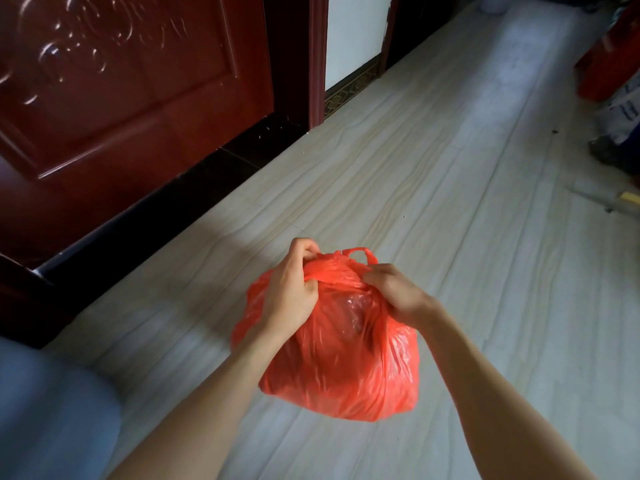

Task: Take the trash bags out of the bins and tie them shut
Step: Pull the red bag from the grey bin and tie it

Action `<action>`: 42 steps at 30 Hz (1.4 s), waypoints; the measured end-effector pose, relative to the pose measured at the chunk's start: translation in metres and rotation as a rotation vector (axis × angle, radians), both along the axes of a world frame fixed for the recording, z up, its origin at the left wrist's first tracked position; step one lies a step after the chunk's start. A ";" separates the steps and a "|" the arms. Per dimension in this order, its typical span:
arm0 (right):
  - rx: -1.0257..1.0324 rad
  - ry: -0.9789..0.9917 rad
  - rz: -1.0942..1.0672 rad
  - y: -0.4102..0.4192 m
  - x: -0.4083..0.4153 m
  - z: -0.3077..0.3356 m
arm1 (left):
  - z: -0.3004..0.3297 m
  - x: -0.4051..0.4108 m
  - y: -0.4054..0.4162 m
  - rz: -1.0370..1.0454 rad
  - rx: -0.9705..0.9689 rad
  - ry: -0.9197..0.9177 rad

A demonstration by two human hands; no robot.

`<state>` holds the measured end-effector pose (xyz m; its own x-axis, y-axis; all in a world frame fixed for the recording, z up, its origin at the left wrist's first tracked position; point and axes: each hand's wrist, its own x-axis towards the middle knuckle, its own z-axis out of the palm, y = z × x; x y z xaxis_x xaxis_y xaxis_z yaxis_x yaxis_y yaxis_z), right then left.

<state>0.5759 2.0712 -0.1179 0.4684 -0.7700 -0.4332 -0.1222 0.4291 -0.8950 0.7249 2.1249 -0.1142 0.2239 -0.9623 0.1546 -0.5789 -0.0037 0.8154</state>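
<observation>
A full red plastic trash bag (343,362) hangs above the pale floor in the lower middle of the view. My left hand (291,289) grips the gathered plastic at the bag's top left, fingers curled round it. My right hand (394,292) pinches the bunched plastic at the top right. Between the hands the bag's neck is drawn together, and one handle loop (360,252) sticks up behind it. Something pale shows dimly through the plastic. No bin is in view.
A dark red carved door (131,91) and its frame stand at the left and back. A blue-grey rounded object (52,410) fills the lower left corner. Red furniture (609,64) and clutter lie at the right edge. Pale wood-grain floor (467,202) stretches ahead.
</observation>
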 end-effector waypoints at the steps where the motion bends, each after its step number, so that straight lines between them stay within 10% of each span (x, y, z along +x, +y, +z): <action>1: 0.130 -0.177 0.025 0.000 -0.004 0.002 | 0.000 -0.001 -0.001 -0.001 0.016 -0.003; 4: 0.332 -0.449 0.059 0.005 -0.011 0.008 | 0.001 0.001 -0.004 0.010 0.050 -0.048; 15: 0.398 -0.442 -0.209 0.000 0.006 0.004 | 0.003 0.003 -0.004 -0.124 0.096 -0.281; 26: 0.086 -0.329 -0.311 0.000 0.011 -0.011 | 0.015 0.009 -0.010 -0.163 0.371 0.269; 34: -0.215 0.183 0.012 0.005 0.014 0.000 | 0.009 0.014 -0.011 0.002 0.288 0.722; 42: 0.085 -0.075 0.045 0.005 0.006 0.004 | -0.002 0.010 -0.013 0.038 0.127 0.387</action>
<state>0.5821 2.0761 -0.1137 0.5352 -0.7095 -0.4584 -0.0766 0.4997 -0.8628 0.7354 2.1122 -0.1158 0.2784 -0.9581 -0.0674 -0.2269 -0.1337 0.9647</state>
